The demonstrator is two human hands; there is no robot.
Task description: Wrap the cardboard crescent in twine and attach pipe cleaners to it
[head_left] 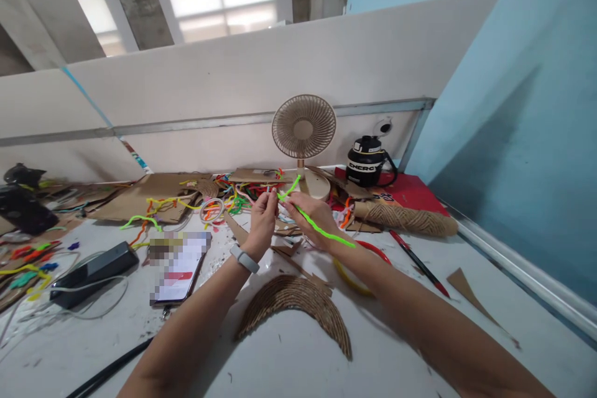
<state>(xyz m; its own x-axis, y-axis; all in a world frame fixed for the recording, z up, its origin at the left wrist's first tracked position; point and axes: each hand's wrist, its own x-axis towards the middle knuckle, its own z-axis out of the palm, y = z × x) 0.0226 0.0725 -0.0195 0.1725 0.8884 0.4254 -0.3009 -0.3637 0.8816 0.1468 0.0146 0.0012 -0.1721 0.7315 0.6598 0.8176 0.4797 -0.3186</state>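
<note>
Might, by letting either forearm sag, scrape against the brown corded crescent point(293, 298), lying between both arms and well in front of the fan point(303, 129). Might likewise press on the yellow ring point(345, 277) half hidden under the right forearm, nearer than the fan and to its right. Might kink the green pipe cleaner point(323, 232) by turning the right wrist too sharply under the loose tail, or lose the meeting point by pinching too lightly on such a thin, probably springy stem. Might, farther out, hook the tip into the tangle of coloured stems point(242, 202) left of the fan's foot through reaching too far. To place the pipe cleaner, start with the near tail over the right wrist, in front of the fan and to its right; follow on across the right hand point(316, 210), apparently grasping the stem between thumb and fingers; then reach the left hand point(263, 217), in front of the fan and to its left, seemingly closed in a pinch at the sharp meeting point; end at the far tip, just in front of the fan's stand. Cannot tell one bent stem from two crossed ones there.
</note>
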